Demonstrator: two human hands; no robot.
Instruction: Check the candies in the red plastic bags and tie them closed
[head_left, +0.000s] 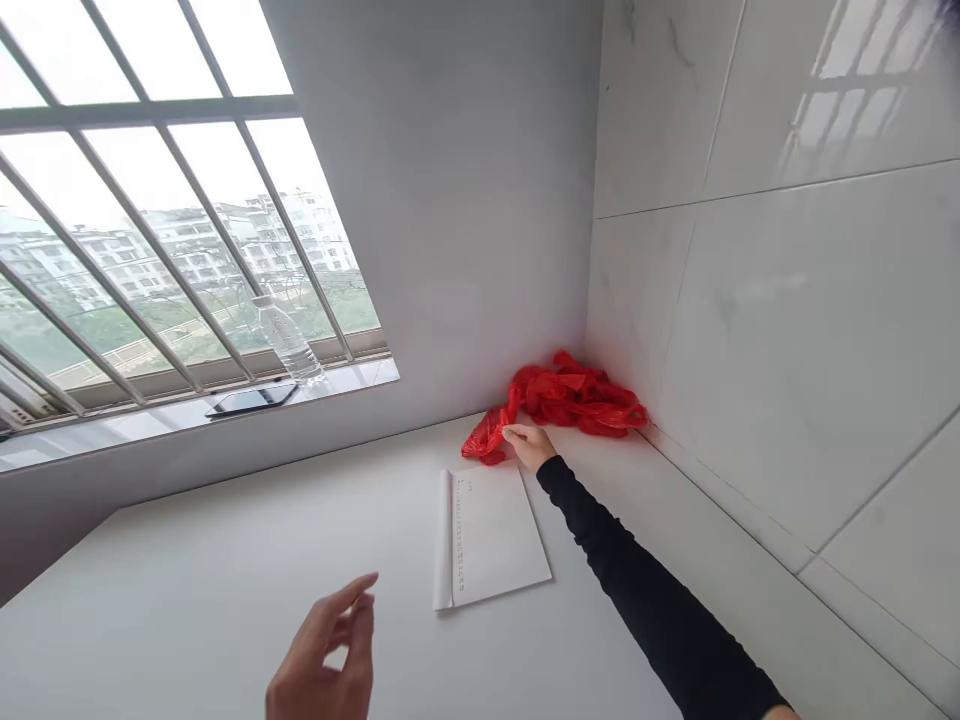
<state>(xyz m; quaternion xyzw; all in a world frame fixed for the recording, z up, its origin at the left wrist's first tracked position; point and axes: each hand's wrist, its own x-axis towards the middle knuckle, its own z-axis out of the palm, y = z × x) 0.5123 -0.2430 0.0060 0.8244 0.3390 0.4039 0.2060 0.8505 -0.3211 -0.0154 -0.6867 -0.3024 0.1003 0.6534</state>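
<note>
Red plastic [577, 395]: bunched right of the frame's centre, where the two walls were met by the white table [225, 560]; a smaller lobe was stretched toward the lower left, near the top edge of the notepad [495, 535].
Right hand [529, 446]: seen just right of centre, below a black sleeve [637, 570]; thumb and fingertips were brought together, and the lobe of the red plastic appeared to be pinched between them.
Left hand [330, 645]: seen at the bottom, left of centre; the fingers were loosely bent, a gap was left between thumb and fingers, and nothing was seen to be held.
Notepad: laid at lower centre, its cover turned back along the left side; printed marks were shown down the page.
Hold gained: judged to be early work, with only one end of the red plastic taken up.
Bulk left: the larger heap was crumpled, neither spread nor flattened, and was touched by neither hand.
Window sill [169, 425]: at upper left, a clear bottle [286, 340] and a dark phone [252, 400] were set well apart from both hands.
</note>
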